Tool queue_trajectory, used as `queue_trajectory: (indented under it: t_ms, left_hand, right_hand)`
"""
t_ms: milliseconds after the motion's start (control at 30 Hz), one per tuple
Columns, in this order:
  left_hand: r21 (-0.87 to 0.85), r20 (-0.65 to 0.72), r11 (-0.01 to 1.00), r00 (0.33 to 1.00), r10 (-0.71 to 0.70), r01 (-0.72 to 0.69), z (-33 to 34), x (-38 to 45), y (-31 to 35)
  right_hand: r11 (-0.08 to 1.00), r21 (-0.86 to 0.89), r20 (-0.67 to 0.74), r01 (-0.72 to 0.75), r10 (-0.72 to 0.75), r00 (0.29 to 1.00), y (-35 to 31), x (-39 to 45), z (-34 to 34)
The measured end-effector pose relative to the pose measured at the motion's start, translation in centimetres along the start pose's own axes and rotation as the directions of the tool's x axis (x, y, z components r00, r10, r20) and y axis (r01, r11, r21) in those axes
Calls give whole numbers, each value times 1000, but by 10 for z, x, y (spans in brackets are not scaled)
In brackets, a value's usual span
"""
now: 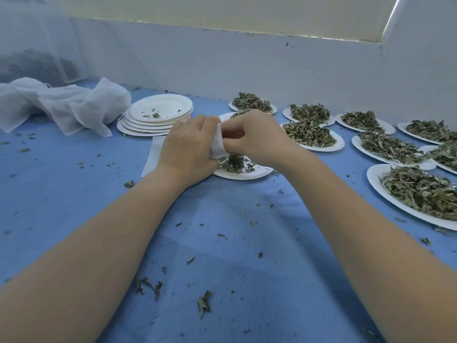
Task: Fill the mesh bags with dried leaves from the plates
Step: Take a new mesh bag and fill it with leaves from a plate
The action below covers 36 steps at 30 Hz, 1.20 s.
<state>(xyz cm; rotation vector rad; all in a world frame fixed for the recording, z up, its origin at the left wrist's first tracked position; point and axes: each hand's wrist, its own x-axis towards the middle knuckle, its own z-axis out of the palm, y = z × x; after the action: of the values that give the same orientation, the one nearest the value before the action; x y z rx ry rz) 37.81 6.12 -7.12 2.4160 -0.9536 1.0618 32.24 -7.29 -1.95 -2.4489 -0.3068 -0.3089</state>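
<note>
Blue worktop (222,243), white wall behind; leaf crumbs scattered. Head view: left hand (184,147) and right hand (254,137) both pinch a small mesh bag (217,144) over a nearly spent plate (247,173). Full plates (376,174) sit at 2–3 o'clock. Risk: narrow bag mouth collapses, so leaves (235,163) spill past the plate.

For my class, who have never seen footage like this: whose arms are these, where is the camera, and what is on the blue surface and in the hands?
There is no machine: one camera on a person's head looks down at their bare arms. Both the left hand and right hand hold a small white mesh bag over a plate of dried leaves. On the blue surface lie more leaf-filled plates, a stack of used plates and a heap of white mesh.
</note>
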Motion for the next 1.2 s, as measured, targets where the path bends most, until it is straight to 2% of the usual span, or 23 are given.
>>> queue_trajectory:
  t_ms: [100, 167, 267, 333, 433, 500, 600, 667, 700, 800, 867, 933, 1067, 1200]
  left_hand:
    - [-23, -7, 999, 999, -37, 37, -1, 1, -1]
    - [-31, -24, 999, 999, -40, 39, -2, 1, 0]
    - [-30, -56, 999, 998, -19, 17, -2, 1, 1]
    - [-34, -85, 999, 996, -6, 4, -3, 1, 2]
    - [-32, -119, 999, 992, -46, 42, -3, 0, 2]
    - [-34, -104, 993, 988, -118, 115, -3, 0, -1]
    - [-9, -67, 982, 980, -188, 188, -1, 1, -5]
    - [-10, -69, 979, 977, -204, 204, 1, 1, -6]
    - [-14, -76, 979, 976, -204, 204, 2, 1, -7]
    - [-32, -97, 978, 974, -206, 204, 4, 0, -9]
    - [-32, -107, 980, 974, -201, 198, 4, 1, -9]
    - [-29, -114, 982, 976, -186, 184, 3, 1, -8]
    - [-22, -111, 989, 983, -147, 145, 2, 0, -6]
    - [-25, -124, 999, 991, -50, 47, -2, 1, -2]
  right_hand:
    - [980, 193, 83, -48, 32, 996, 0, -1, -5]
    - [968, 242, -4, -69, 72, 997, -1, -1, -1]
    - [981, 192, -218, -33, 76, 973, -4, 0, 10]
    - [984, 179, -261, -13, 60, 963, -6, 0, 15]
    - [982, 188, -167, 5, 27, 986, -6, 1, 14]
    - [964, 265, -108, 9, 21, 994, -4, 0, 9]
    - [920, 391, -228, 13, 83, 970, 2, 2, 1]
    - [952, 299, -306, -61, 156, 939, 6, 2, -4]
    - [957, 265, -285, -116, 193, 939, 8, 2, -4]
    - [919, 308, -94, -246, 287, 953, 8, 0, -3]
    - [890, 369, 3, -267, 286, 958, 5, 0, 1]
    - [844, 467, 34, -263, 280, 959, 3, 0, 5]
    - [891, 425, -144, -160, 241, 960, 5, 0, 0]
    - [939, 333, -174, -91, 156, 972, 5, -3, -7]
